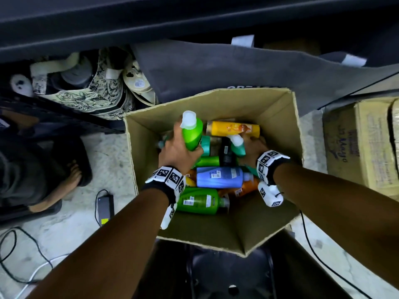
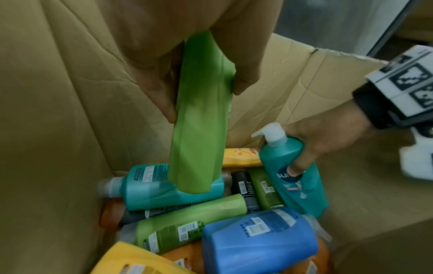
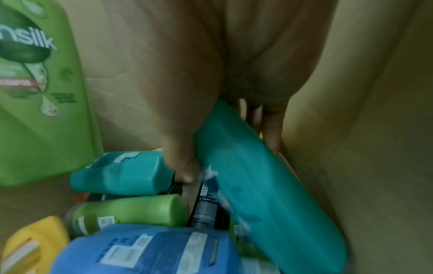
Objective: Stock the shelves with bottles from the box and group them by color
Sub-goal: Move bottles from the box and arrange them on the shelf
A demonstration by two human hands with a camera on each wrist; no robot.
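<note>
Retrieval step: my left hand grips a green bottle above the box; my right hand grips a teal pump bottle. Next, I lift both clear toward separate colour groups.

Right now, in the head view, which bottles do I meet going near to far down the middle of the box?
Green bottle lying flat → blue bottle → black bottle → yellow bottle at the far wall of the box.

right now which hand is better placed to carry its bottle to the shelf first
Left. The left hand already holds the green bottle upright above the pile, while the right hand grips the teal bottle lower in the box.
</note>
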